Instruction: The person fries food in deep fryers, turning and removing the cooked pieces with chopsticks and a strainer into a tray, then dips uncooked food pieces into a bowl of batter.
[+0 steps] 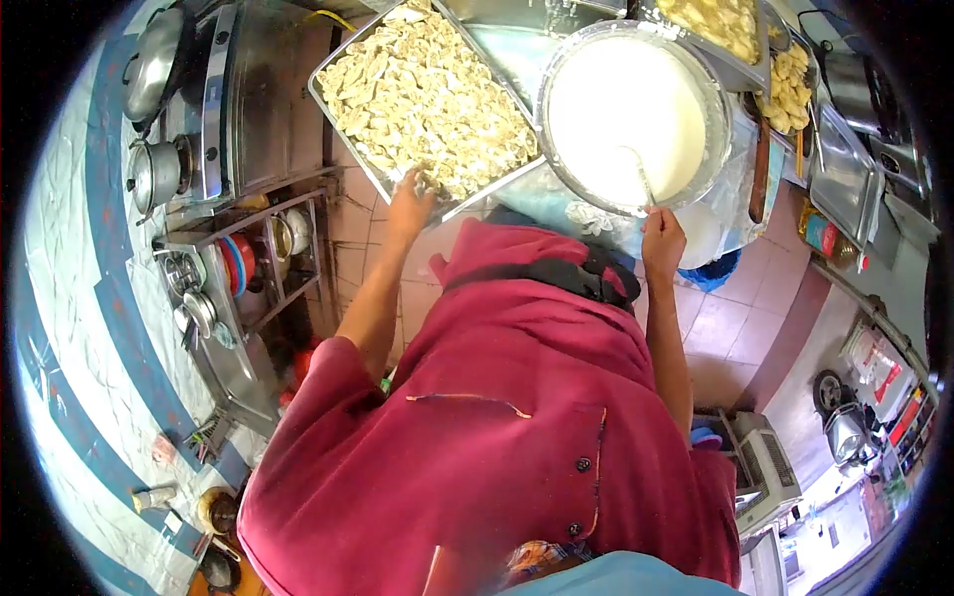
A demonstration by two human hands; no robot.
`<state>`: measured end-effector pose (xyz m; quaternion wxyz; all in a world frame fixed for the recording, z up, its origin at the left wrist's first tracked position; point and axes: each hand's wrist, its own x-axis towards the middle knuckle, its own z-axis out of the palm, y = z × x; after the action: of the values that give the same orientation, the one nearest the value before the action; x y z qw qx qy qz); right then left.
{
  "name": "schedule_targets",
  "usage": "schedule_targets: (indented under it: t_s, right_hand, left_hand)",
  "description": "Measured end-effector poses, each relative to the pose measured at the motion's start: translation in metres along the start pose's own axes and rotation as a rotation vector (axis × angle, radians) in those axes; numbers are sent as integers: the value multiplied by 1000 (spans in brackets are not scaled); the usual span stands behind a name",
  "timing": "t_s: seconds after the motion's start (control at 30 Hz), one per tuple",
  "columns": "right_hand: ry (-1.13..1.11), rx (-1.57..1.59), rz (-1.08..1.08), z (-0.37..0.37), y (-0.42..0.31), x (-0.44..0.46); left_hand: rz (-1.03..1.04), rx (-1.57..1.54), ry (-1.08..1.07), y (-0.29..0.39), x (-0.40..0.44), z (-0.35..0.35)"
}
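Note:
My left hand is at the near corner of a metal tray, its fingers curled among pale, flour-dusted food slices. Whether a slice is between the fingertips is hidden. To the right stands a large round bowl of thick white batter. At its near rim, my right hand is closed around the end of a thin-handled metal utensil. The utensil's far end dips into the batter, so its head cannot be seen.
Trays of yellow food pieces and browner pieces stand beyond the bowl at right. A wooden-handled tool lies beside the bowl. At left are a lidded pot and a metal rack of cookware. An oil bottle stands at right.

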<state>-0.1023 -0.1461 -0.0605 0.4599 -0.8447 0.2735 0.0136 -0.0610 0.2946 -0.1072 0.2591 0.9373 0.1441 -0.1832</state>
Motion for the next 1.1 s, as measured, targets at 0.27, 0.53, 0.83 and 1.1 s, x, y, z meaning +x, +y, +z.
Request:
schedule_targets:
  t_s: [0.27,0.53,0.83,1.1]
  right_hand:
    - [34,-36,-31,-2,-7,-7]
    - [22,8,0,-6,0,-9]
    - [115,-80,58,-30,6,-5]
    - [149,-221,3,-34,8,-13]
  left_hand:
    - [113,165,-127,5,17,6]
    - [-85,51,-107,13,4,8]
    - [-500,-1122,-47,15,12,-8]
    - [-416,-1193,-705,166,2,7]
